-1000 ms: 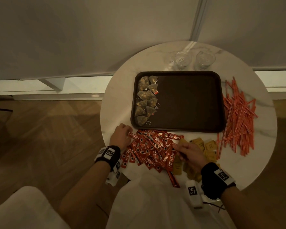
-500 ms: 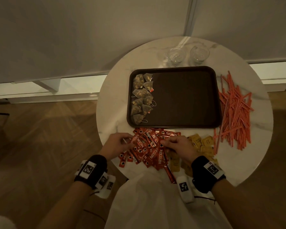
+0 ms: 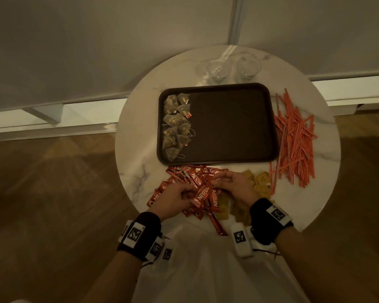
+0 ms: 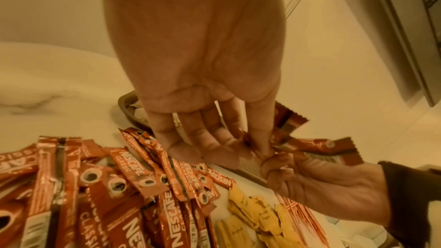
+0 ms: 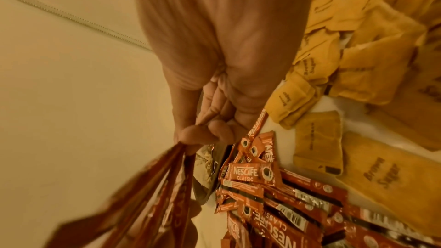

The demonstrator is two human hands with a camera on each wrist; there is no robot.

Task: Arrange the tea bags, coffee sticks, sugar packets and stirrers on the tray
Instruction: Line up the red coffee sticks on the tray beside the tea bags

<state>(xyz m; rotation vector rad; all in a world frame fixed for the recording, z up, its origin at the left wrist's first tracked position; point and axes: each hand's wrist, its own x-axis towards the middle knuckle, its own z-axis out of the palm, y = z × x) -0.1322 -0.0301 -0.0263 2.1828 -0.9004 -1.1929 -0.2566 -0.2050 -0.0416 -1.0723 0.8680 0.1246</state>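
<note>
Along the left edge of the dark rectangular plastic tray [image 3: 232, 125], the pyramid mesh tea bags [image 3: 176, 125] already lie. Just below the tray, the left hand [image 3: 175, 199] and right hand [image 3: 232, 186] each grip red Nescafé coffee sticks [image 3: 202, 192]. Yellow paper sugar packets [image 3: 259, 182] and orange striped stirrers [image 3: 293, 138] remain on the round marble surface [image 3: 138, 138].

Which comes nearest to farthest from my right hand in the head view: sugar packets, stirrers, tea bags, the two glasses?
From the right hand:
1. Sugar packets, just beside it, to its right.
2. Stirrers and tea bags, on opposite sides: too close to call.
3. Glasses, beyond the tray's far edge.
</note>
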